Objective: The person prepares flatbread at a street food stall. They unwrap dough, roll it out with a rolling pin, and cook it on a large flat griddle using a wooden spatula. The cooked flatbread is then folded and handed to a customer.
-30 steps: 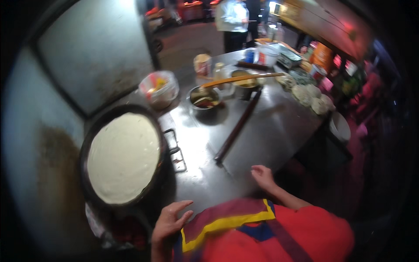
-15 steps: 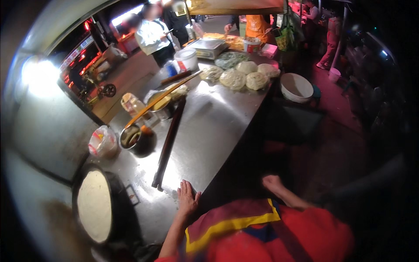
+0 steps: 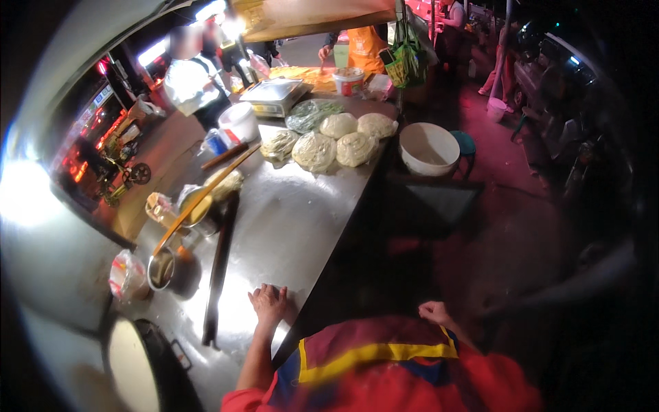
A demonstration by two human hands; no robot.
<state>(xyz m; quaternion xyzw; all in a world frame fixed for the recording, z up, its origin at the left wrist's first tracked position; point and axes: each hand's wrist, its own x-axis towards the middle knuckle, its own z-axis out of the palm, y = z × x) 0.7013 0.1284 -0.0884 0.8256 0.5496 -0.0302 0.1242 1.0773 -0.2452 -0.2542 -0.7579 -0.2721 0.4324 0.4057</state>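
Observation:
My left hand (image 3: 269, 302) rests palm down near the edge of the metal worktable (image 3: 302, 230), its fingers spread and nothing in it. Off the table, beside my apron, my right hand (image 3: 434, 312) hangs in the air with its fingers curled in. I see nothing in it. A long dark bar (image 3: 221, 271) lies on the table to the left of my left hand. Farther left, a thin wooden stick (image 3: 206, 196) lies across a small metal pot (image 3: 161, 269) and a second pot (image 3: 200, 213). A round black pan (image 3: 159, 364) at the lower left holds a flat pale sheet, perhaps dough.
Several plastic-wrapped pale lumps (image 3: 314, 152) sit at the table's far end, near a scale (image 3: 273, 96) and a white tub (image 3: 238, 122). A large white bucket (image 3: 429, 150) stands past the right edge. A person in an orange apron (image 3: 366, 49) is beyond.
The whole view has turned, so the table and its things sit farther left. My left hand stays on the tabletop, and my right hand remains beside my body.

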